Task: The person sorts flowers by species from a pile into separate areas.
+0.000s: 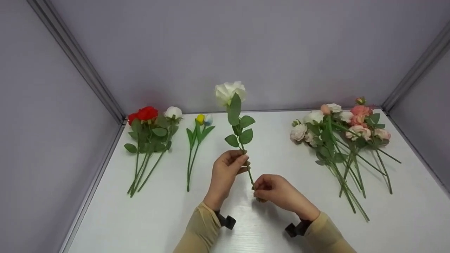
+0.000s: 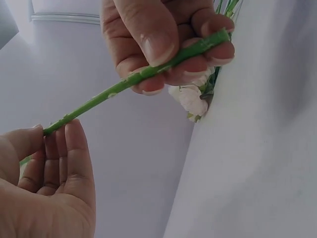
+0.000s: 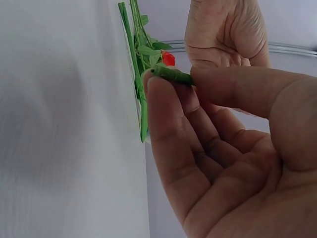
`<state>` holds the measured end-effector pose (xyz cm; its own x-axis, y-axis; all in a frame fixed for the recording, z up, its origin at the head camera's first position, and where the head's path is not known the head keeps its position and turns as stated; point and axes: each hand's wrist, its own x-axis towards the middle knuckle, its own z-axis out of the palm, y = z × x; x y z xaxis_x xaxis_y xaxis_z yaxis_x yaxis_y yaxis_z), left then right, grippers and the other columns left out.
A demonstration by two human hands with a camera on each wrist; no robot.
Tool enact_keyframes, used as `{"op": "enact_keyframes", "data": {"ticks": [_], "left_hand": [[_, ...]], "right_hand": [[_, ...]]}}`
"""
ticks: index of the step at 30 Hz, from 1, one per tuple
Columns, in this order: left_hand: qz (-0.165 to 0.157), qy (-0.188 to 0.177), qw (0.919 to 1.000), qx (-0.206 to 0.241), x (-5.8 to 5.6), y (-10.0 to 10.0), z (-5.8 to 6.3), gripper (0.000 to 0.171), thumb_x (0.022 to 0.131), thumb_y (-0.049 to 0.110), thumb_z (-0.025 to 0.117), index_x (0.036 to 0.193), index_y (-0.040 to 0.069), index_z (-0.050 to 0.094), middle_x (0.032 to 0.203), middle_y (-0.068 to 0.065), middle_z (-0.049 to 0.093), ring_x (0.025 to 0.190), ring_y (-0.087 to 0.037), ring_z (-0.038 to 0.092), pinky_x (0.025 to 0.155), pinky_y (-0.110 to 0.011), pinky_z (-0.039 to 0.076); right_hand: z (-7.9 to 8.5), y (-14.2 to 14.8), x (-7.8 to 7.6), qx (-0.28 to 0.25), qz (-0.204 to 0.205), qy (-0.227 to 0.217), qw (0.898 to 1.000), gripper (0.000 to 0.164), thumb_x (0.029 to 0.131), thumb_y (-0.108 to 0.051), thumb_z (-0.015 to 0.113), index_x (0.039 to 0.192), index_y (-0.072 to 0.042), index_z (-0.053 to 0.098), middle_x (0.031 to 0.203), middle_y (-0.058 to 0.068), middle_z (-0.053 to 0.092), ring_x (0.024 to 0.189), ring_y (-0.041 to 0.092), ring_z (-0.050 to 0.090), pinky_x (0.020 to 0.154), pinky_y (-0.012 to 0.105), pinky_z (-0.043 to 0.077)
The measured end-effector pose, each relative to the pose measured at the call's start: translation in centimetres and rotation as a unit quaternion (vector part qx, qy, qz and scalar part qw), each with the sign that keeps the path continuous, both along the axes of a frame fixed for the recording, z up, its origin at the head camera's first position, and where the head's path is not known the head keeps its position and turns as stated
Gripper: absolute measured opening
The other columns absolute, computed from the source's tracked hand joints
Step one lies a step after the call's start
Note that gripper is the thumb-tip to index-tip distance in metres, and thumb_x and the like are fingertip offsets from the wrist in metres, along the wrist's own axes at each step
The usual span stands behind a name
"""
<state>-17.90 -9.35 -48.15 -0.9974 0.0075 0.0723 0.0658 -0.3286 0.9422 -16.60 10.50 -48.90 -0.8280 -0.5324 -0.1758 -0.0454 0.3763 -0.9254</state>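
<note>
A white artificial rose (image 1: 226, 92) with green leaves is held up over the middle of the white table, its bloom toward the back wall. My left hand (image 1: 226, 172) pinches the stem below the leaves between thumb and fingers. Lower down, my right hand (image 1: 279, 191) pinches the same stem near its cut end. In the left wrist view the green stem (image 2: 99, 99) runs from one hand to the other. The right wrist view shows the stem's end (image 3: 171, 74) between thumb and fingers, with the left hand (image 3: 228, 34) behind.
Red roses (image 1: 147, 113) and a white rose (image 1: 173, 112) lie at the left. Beside them are a yellow tulip (image 1: 200, 119) and a pale blue one (image 1: 208, 119). Pink roses (image 1: 360, 119) and white blooms (image 1: 314, 116) are piled at the right. Grey walls enclose the table.
</note>
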Motion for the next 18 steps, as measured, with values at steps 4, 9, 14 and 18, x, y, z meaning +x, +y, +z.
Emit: {"op": "enact_keyframes", "data": {"ticks": [4,9,14,18], "left_hand": [[-0.009,-0.008,0.9999,0.007,0.0,0.3,-0.3,0.032,0.094,0.01,0.076,0.115,-0.011,0.065,0.105,-0.023,0.069,0.092,-0.025,0.07,0.085,-0.043,0.061],[-0.011,-0.005,0.9999,-0.011,-0.1,0.4,-0.4,0.027,0.092,0.008,0.078,0.113,-0.005,0.068,0.103,-0.019,0.07,0.093,-0.025,0.071,0.084,-0.042,0.061],[-0.005,0.011,0.9984,-0.054,-0.2,0.3,-0.3,0.026,0.091,0.008,0.079,0.114,0.001,0.07,0.104,-0.015,0.071,0.093,-0.025,0.071,0.082,-0.038,0.061],[0.004,0.017,0.9968,-0.078,-0.4,-1.0,0.0,0.027,0.092,0.008,0.078,0.116,0.0,0.069,0.105,-0.015,0.07,0.092,-0.026,0.07,0.083,-0.038,0.061]], "right_hand": [[-0.1,0.0,0.0,-0.011,-0.011,-0.003,1.0,0.018,0.093,-0.009,0.074,0.103,0.004,0.066,0.085,0.007,0.07,0.076,0.02,0.068,0.069,0.035,0.059],[0.1,-0.1,0.0,-0.019,-0.018,0.0,1.0,0.018,0.094,-0.01,0.074,0.103,0.002,0.065,0.085,0.008,0.07,0.076,0.021,0.068,0.069,0.039,0.059],[-0.2,-0.4,-0.1,-0.021,-0.026,0.006,0.999,0.014,0.093,-0.01,0.075,0.101,-0.001,0.066,0.085,0.007,0.07,0.075,0.021,0.068,0.069,0.038,0.059],[-0.5,-0.8,-0.1,-0.008,-0.018,0.034,0.999,0.014,0.096,-0.015,0.073,0.105,-0.005,0.069,0.088,0.005,0.072,0.078,0.02,0.069,0.07,0.036,0.059]]}}
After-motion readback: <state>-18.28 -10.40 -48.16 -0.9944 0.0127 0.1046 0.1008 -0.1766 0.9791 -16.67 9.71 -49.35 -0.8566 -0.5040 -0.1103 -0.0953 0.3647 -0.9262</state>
